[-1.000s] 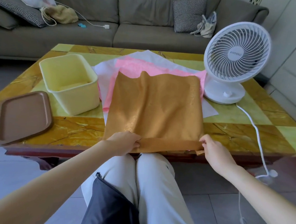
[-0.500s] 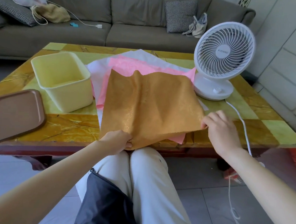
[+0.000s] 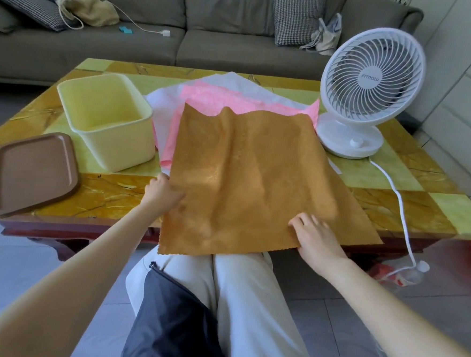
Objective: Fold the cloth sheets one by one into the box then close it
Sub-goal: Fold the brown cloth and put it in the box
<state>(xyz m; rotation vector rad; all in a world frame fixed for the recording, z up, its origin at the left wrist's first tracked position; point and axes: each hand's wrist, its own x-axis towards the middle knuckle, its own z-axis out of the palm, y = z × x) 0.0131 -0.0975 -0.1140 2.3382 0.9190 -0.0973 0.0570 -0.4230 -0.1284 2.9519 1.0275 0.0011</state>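
Note:
An orange-brown cloth sheet [image 3: 256, 179] lies spread at the table's front, its near edge hanging over my knees. My left hand [image 3: 162, 191] pinches its left edge. My right hand [image 3: 312, 236] grips its near edge right of centre, fingers on top. Under it lie a pink sheet [image 3: 220, 96] and a white sheet [image 3: 235, 80]. The pale yellow box [image 3: 107, 119] stands open and empty to the left. Its brown lid [image 3: 31, 169] lies flat at the table's front left corner.
A white desk fan [image 3: 370, 84] stands on the table's right side, its white cable [image 3: 399, 206] trailing over the front edge to the floor. A grey sofa [image 3: 184, 21] with cushions and bags sits behind the table [image 3: 110, 194].
The orange cloth has been pulled toward me and turned, so its near edge now overhangs my lap. My left hand moved up its left edge; my right hand shifted to the near edge.

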